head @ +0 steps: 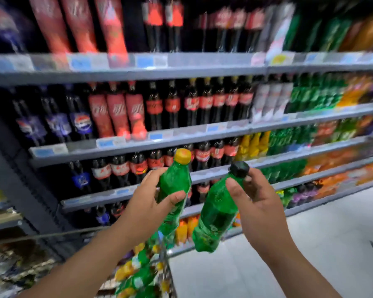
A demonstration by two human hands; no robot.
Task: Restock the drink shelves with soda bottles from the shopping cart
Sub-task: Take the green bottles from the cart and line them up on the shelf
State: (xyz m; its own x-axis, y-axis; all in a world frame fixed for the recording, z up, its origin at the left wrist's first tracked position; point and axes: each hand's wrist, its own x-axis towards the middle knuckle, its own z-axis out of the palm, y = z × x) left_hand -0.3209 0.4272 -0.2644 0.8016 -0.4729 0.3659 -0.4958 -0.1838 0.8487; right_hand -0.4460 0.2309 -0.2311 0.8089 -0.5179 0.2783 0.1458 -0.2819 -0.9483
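Note:
My left hand [148,203] grips a green soda bottle with a yellow cap [174,179], held upright in front of the shelves. A second green bottle with a black cap [216,209] sits in my right hand [255,206], tilted with its cap up and to the right. Both bottles are held side by side at mid-frame, apart from each other. Below them the shopping cart [167,274] holds several more green bottles with yellow caps [138,278]. The drink shelves [224,134] fill the background, blurred.
Cola and Pepsi bottles [80,123] fill the left and middle shelves; green and orange sodas [314,97] stand to the right. Grey shelf edges carry price tags. Pale floor [310,244] lies at lower right. A dark shelf post [19,168] stands at left.

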